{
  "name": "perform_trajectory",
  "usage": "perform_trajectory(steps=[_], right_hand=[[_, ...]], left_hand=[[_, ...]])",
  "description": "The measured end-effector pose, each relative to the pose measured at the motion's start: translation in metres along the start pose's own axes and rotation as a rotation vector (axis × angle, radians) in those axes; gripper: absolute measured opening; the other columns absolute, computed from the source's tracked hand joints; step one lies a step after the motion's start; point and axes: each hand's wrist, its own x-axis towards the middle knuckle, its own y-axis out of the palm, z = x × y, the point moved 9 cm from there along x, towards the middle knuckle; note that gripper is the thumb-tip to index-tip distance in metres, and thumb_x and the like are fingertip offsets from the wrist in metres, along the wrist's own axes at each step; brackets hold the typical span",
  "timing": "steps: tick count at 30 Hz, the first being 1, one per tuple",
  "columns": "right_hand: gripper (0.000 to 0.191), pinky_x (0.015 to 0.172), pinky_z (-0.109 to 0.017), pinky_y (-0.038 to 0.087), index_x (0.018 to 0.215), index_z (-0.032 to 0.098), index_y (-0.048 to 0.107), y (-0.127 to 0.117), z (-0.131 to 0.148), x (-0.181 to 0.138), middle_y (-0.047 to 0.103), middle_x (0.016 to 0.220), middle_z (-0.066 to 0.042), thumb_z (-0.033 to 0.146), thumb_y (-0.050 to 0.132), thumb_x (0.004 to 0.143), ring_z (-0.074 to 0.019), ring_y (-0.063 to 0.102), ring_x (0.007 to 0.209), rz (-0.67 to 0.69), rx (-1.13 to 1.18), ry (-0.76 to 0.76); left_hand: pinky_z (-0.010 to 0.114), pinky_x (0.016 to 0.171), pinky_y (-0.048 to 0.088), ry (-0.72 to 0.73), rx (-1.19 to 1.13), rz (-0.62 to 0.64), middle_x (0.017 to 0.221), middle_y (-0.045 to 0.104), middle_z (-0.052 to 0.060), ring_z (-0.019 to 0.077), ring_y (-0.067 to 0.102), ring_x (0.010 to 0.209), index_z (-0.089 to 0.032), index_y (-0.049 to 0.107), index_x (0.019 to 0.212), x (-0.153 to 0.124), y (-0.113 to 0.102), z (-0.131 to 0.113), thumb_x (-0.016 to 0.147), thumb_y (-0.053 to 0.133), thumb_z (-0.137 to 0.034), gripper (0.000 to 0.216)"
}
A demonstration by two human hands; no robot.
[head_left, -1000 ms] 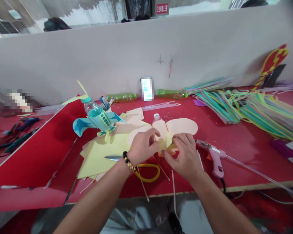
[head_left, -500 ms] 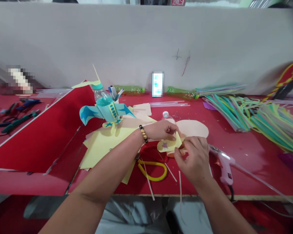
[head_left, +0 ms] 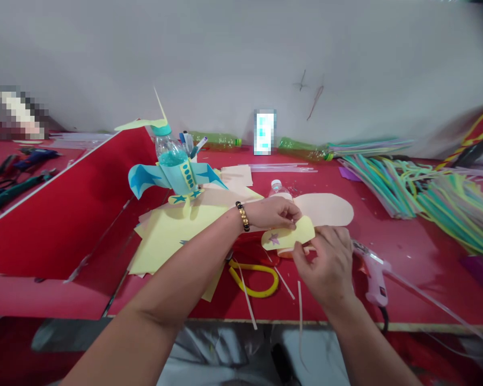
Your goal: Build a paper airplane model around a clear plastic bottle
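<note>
Both my hands are on a pale yellow paper piece (head_left: pixel 287 235) with rounded ends and a purple star near its left end. My left hand (head_left: pixel 279 212) pinches its upper edge; a beaded bracelet circles that wrist. My right hand (head_left: pixel 326 254) grips its lower right side between thumb and fingers. Under and behind my hands lies a clear plastic bottle (head_left: pixel 277 187) with a white cap, mostly hidden. A large pale peach paper wing (head_left: pixel 326 209) spreads out to its right. Scissors with yellow handles (head_left: pixel 254 294) lie in front of my left hand.
A pink glue gun (head_left: pixel 375 276) lies right of my right hand. A bottle plane with blue wings (head_left: pixel 177 171) stands at the left on yellow paper sheets (head_left: pixel 161 241). Bundled coloured plastic strips (head_left: pixel 382 187), a leaning phone (head_left: pixel 264 132) and a red board (head_left: pixel 80 209) surround the area.
The right end of the yellow paper piece, folded up before, now lies flatter. My hands keep hold of it. The view has tilted slightly downward.
</note>
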Motion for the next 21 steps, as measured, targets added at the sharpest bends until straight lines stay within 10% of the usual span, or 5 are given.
perform_trajectory(steps=[21], right_hand=[[0.017,0.076,-0.038,0.039,0.062,0.02,0.049,-0.003,0.011,0.002,0.06,0.078,-0.006,0.023,0.06,0.076,-0.0248,0.048,0.085,0.01,-0.055,0.008]], left_hand=[[0.024,0.065,0.041,-0.05,-0.067,0.047,0.078,0.055,0.0,0.0119,0.05,0.069,-0.015,0.064,0.085,0.0,0.0,0.011,0.075,0.06,-0.019,0.011]])
